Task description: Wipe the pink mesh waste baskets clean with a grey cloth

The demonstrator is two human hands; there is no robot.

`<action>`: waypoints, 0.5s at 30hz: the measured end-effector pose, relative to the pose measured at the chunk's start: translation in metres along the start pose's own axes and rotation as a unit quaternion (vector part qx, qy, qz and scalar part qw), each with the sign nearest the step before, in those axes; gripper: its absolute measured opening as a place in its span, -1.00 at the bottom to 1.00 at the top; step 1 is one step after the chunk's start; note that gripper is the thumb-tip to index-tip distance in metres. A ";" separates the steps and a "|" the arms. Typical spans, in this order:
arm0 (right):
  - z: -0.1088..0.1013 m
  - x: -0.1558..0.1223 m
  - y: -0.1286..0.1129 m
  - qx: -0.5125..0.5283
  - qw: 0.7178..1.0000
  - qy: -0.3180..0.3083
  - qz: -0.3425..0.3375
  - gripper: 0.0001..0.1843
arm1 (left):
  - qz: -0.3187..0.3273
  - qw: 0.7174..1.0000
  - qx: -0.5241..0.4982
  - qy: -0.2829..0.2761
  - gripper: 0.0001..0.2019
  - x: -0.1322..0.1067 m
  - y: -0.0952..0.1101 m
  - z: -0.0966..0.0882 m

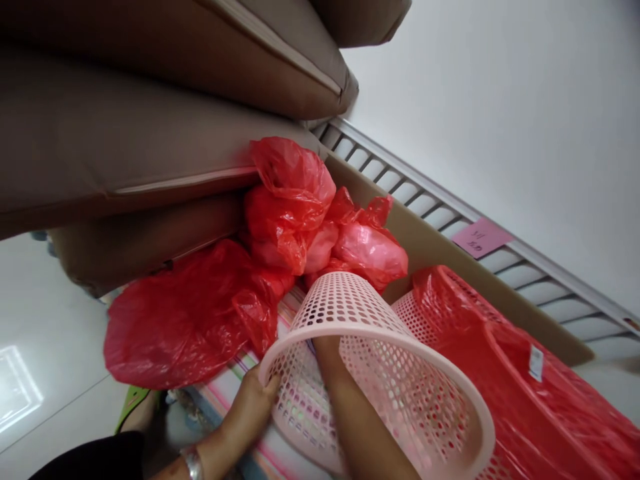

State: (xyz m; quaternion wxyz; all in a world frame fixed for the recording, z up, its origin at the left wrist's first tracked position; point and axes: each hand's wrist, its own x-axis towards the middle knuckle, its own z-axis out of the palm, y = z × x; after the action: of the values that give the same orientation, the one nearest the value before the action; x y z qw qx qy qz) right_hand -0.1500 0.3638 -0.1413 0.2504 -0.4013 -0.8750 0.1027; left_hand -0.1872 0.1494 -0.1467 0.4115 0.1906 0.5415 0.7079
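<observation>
A pale pink perforated plastic basket (350, 307) lies tilted on its side, its wide mouth facing me. My left hand (255, 400) is closed on the left edge of its rim, thumb on the inside. Through the mouth reaches my right arm, and my right hand (326, 345) is deep inside with its fingers hidden behind the basket wall. Left of the basket spreads a crumpled red plastic bag (190, 320). Beyond the basket's base are bulging red plastic bags (290, 200) with pinkish contents.
Another basket, lined with red plastic (520, 373), lies close on the right. Large brown cushions (150, 133) are stacked at upper left. A slatted rail (415, 180) with a pink note (481, 237) runs along the white wall. Striped cloth (280, 447) lies beneath.
</observation>
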 end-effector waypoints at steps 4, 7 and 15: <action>0.006 0.015 0.014 -0.007 1.000 -0.006 -0.002 -0.59 | 0.025 1.000 -0.002 -0.007 -0.53 -0.003 0.012 0.001; 0.000 0.011 0.015 -0.030 0.999 -0.011 -0.001 -0.60 | 0.065 0.997 0.017 0.039 -0.41 0.000 0.025 -0.004; -0.031 -0.098 -0.028 -0.091 0.995 -0.048 -0.012 -0.65 | 0.091 0.991 0.041 0.086 -0.63 0.009 0.015 -0.009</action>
State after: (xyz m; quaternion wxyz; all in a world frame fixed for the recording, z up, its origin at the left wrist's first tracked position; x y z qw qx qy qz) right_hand -0.0976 0.2711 -0.1387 0.1719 -0.4069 -0.8963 0.0389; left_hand -0.2045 0.1498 -0.1377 0.2892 0.1940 0.5842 0.7331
